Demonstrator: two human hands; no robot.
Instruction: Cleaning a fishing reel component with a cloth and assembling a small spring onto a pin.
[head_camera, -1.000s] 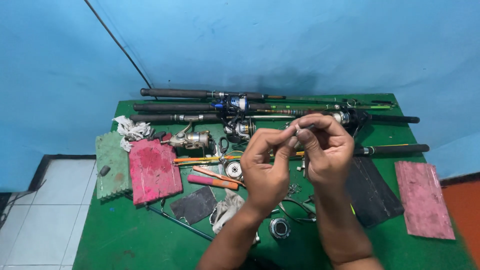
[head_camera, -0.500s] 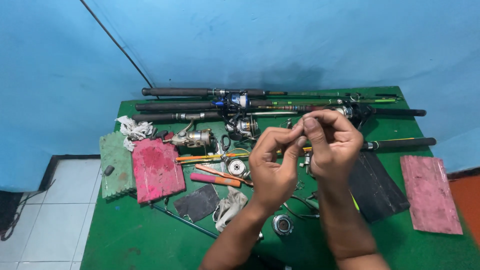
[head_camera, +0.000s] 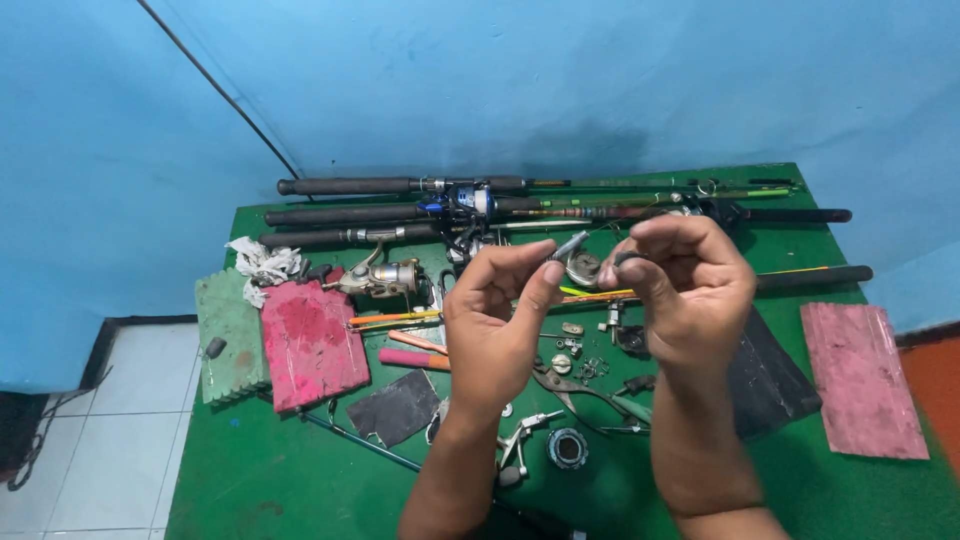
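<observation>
We have a small metal reel part (head_camera: 580, 266) held up in the air between both hands, above the middle of the green table (head_camera: 260, 480). Our left hand (head_camera: 497, 310) pinches its left end between thumb and fingertips, and our right hand (head_camera: 685, 285) is closed on the right side, fingers curled over it; just what the piece is, we can't tell. Below, the job looks mid-way to us: a dismantled reel lies spread out, with a round spool (head_camera: 567, 448), a crank handle (head_camera: 520, 450), pliers (head_camera: 585, 392) and tiny loose bits, none of it put together. Further left sit a whole spinning reel (head_camera: 385, 278), a pink foam pad (head_camera: 312, 342) and a green pad (head_camera: 230, 335). Fishing rods (head_camera: 400, 212) lie along the back edge.
</observation>
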